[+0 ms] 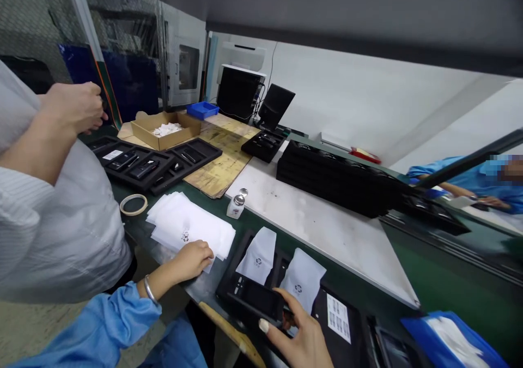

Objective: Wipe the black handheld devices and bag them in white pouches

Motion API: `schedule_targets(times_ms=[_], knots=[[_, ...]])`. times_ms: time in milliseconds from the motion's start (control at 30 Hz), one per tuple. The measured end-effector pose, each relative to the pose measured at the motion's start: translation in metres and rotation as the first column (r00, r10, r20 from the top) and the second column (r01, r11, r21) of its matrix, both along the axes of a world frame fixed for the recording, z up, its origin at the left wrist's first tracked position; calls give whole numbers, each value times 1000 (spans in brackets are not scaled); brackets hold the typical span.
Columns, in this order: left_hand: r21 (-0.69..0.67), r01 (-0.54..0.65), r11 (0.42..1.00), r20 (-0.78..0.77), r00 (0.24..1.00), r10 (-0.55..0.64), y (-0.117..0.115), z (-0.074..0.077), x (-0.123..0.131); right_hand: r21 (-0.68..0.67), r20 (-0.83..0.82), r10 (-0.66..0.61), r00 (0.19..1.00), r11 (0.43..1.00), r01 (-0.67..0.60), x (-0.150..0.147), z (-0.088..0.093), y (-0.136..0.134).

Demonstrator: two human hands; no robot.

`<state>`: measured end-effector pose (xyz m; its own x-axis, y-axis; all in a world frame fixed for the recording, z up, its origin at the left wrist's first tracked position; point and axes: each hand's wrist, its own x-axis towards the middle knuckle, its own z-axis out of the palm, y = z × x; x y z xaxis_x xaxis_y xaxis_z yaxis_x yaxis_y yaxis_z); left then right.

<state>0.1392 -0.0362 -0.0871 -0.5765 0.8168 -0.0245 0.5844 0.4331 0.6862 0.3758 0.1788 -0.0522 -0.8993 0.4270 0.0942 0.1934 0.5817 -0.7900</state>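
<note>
My right hand (pixel 300 330) grips a black handheld device (pixel 257 297) with a dark screen and small buttons, thumb and fingers at its near right end. It is over the black tray (pixel 223 289) in front of me. At the near edge of a stack of white printed bags (pixel 186 218), my left hand (pixel 190 260) has its fingers closed on a bag's corner; its fingertips are partly hidden. Two white bags, a left one (pixel 259 256) and a right one (pixel 303 278), lie in the black tray with recycling marks showing.
A tape roll (pixel 134 205) and a small pump bottle (pixel 236 206) stand beyond the bags. A co-worker's hands (pixel 75 106) are at left, near black trays (pixel 143 163) of devices. A cardboard box (pixel 165 131) stands behind. Stacked black trays (pixel 335 180) and a blue bin (pixel 453 338) lie rightward.
</note>
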Motion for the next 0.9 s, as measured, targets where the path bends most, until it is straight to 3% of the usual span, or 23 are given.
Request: schedule_targets(times_ms=[133, 233, 367, 533, 667, 767, 900], knots=[[-104, -16, 994, -52, 999, 11, 18, -17, 1, 134, -26, -27, 999, 991, 30, 6, -10, -1], [-106, -24, 994, -53, 998, 19, 21, -19, -3, 224, -83, -48, 995, 972, 65, 7, -16, -3], [-19, -41, 999, -8, 999, 41, 11, -13, -10, 328, -149, -79, 986, 936, 125, -3, -29, -8], [115, -76, 990, 53, 996, 70, 2, -13, -5, 441, -218, -110, 970, 875, 199, -36, -43, -21], [196, -130, 972, 50, 991, 123, 1, -16, -1, 495, -239, -63, 969, 851, 177, -56, -49, -32], [240, -144, 960, 25, 990, 142, 0, -16, 2, 478, -228, 27, 973, 874, 88, -58, -48, -39], [298, -94, 950, -5, 995, 100, -1, -18, 10, 317, -69, 35, 997, 948, -11, -59, -39, -40]])
